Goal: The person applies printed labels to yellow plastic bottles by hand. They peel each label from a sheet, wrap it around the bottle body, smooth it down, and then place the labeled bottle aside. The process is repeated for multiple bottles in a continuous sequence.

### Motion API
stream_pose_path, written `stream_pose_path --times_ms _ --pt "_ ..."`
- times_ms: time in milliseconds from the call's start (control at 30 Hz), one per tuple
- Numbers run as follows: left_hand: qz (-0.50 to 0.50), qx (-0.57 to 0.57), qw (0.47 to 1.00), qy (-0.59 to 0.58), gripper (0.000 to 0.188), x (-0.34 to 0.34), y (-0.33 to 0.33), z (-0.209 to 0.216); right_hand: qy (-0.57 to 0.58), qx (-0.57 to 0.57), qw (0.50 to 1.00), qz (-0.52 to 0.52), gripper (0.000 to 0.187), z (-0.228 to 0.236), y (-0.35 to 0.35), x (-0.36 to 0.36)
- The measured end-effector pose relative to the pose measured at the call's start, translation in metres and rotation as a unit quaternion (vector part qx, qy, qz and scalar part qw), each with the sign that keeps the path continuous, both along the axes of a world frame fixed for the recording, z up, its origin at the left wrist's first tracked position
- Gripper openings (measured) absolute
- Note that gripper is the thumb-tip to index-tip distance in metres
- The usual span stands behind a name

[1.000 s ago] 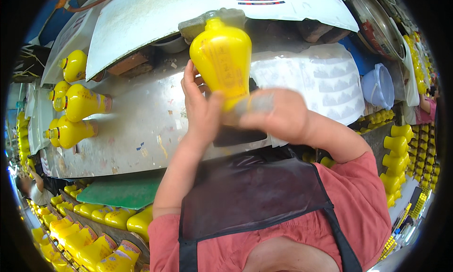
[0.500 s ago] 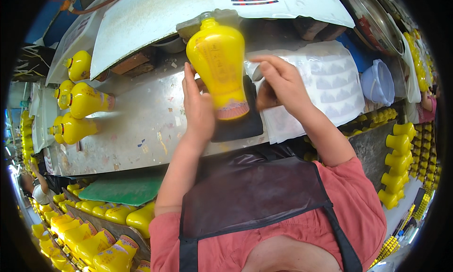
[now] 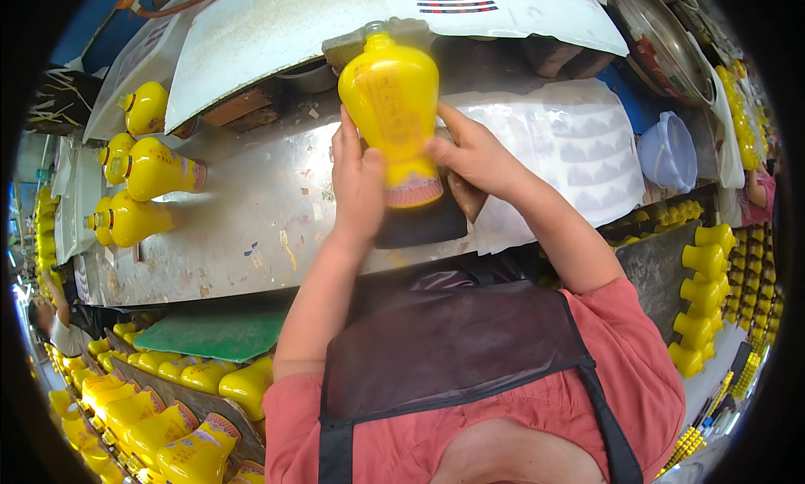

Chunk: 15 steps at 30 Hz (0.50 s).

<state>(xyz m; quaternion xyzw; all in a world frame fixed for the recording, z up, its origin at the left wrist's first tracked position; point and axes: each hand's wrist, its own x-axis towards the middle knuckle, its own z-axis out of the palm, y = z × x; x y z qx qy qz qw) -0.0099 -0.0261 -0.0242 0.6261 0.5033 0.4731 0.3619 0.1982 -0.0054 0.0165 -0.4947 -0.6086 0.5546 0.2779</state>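
Observation:
A glossy yellow bottle (image 3: 392, 106), with a clear neck, faint print on its front and a patterned pink band at its base, lies with its neck away from me. The neck end rests at a grey block (image 3: 339, 48), and a black pad (image 3: 423, 231) is under the base. My left hand (image 3: 359, 178) is closed along the bottle's left side, its fingers partly hidden behind it. My right hand (image 3: 480, 153) grips the lower right side, thumb on the front. Below this palm shows a brown flat piece (image 3: 466, 197); whether the hand holds it I cannot tell.
Several yellow bottles (image 3: 159, 169) lie on the metal table (image 3: 226, 257) at left. On the right are sheets with grey printed shapes (image 3: 599, 144) and a pale blue bucket (image 3: 668, 153). A white board (image 3: 260, 44) spans the back. More bottles (image 3: 197, 450) crowd racks at lower left.
My right hand, apart from the bottle before, has come in to its lower right side. My left hand stays on the left side. The bottle keeps nearly the same place.

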Motion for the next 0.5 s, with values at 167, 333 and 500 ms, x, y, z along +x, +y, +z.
stream_pose_path --times_ms 167,333,500 --pt "0.003 0.005 1.0 -0.025 0.071 0.002 -0.002 -0.004 0.045 -0.006 0.999 -0.026 0.071 0.004 0.0 -0.006" --pt "-0.011 0.0 0.996 -0.086 0.071 0.001 0.0 -0.006 -0.01 0.058 0.998 0.001 0.074 -0.007 0.002 -0.005" --pt "-0.023 0.044 0.998 -0.047 0.076 -0.001 -0.002 -0.005 0.005 0.058 0.997 0.058 0.069 -0.002 0.002 0.007"
